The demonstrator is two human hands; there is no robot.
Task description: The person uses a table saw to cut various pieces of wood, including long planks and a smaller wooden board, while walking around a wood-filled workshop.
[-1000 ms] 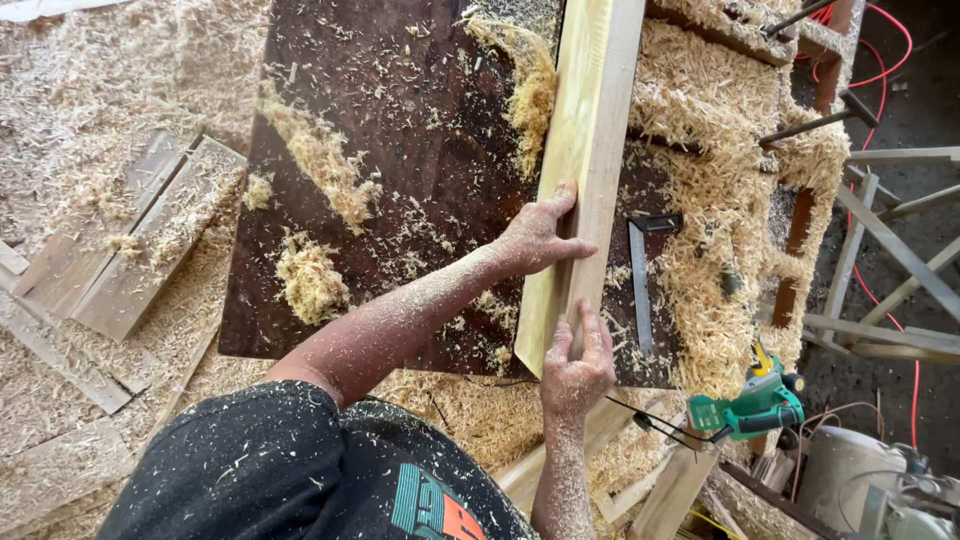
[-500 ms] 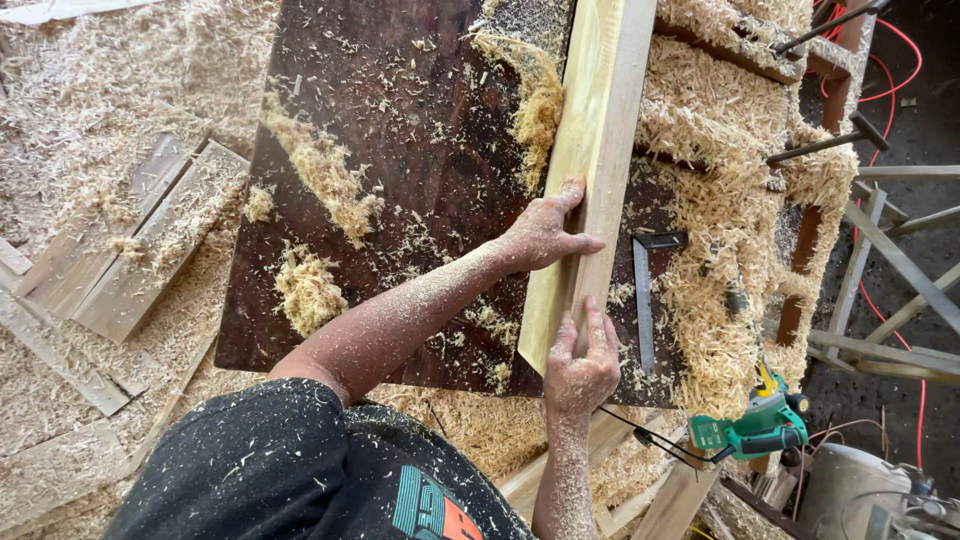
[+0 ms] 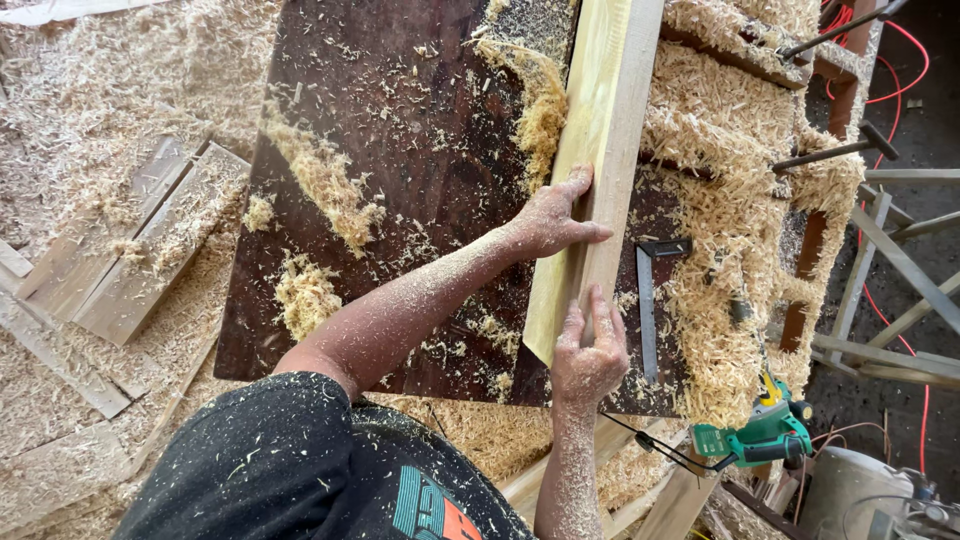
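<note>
- Far to your left, loose planks (image 3: 130,260) lie on the floor, half buried in sawdust and well apart from the work.
- The dark bench top (image 3: 400,130) carries heaps of shavings (image 3: 325,185); the pale plank (image 3: 590,170) lies along it, running away from you.
- Your left hand (image 3: 550,220) lies flat across the plank's left edge and top face, fingers spread, pressing down and not wrapped around it.
- Your right hand (image 3: 590,350) sits at the plank's near end, fingers curled loosely against the end; I cannot tell whether it truly clamps it.
- This looks like the steadying and lining-up step; the next move calls for firm downward pressure and a square end.
- Just right of the plank lies a metal try square (image 3: 650,300), within your right hand's reach.
- Further right, a green power tool (image 3: 760,435) rests at the bench edge.
</note>
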